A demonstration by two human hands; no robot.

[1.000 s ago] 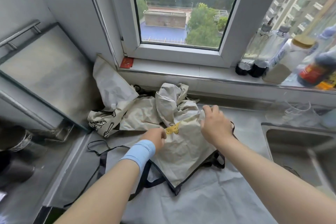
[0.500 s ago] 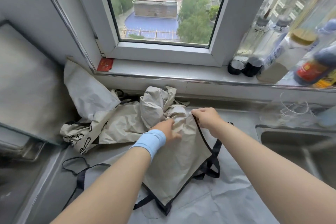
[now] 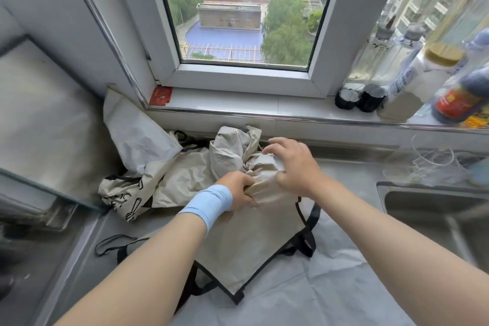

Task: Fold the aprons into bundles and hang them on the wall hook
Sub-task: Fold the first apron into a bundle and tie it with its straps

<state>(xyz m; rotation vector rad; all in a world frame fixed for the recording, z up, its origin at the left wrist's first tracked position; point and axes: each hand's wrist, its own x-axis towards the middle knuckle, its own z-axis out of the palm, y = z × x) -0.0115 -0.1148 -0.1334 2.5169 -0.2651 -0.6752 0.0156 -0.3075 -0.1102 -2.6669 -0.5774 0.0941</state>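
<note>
Since half a second ago, the right hand [image 3: 293, 164] has risen onto the beige apron [image 3: 254, 233] at frame centre, fingers spread; the left hand [image 3: 238, 189] pinches its gathered edge. Folding has barely begun; no hook is visible.

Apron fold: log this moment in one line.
step: folding | left hand: grips beige apron | right hand: pressing fabric | hook: unseen

Steel counter [image 3: 352, 174] under my view, draped with aprons.
I see a beige black-trimmed apron [image 3: 254, 246] on a pale grey sheet [image 3: 304, 296], a crumpled printed apron [image 3: 148, 188] at the left, and the sink [image 3: 434, 209] sunk in at right.
</note>
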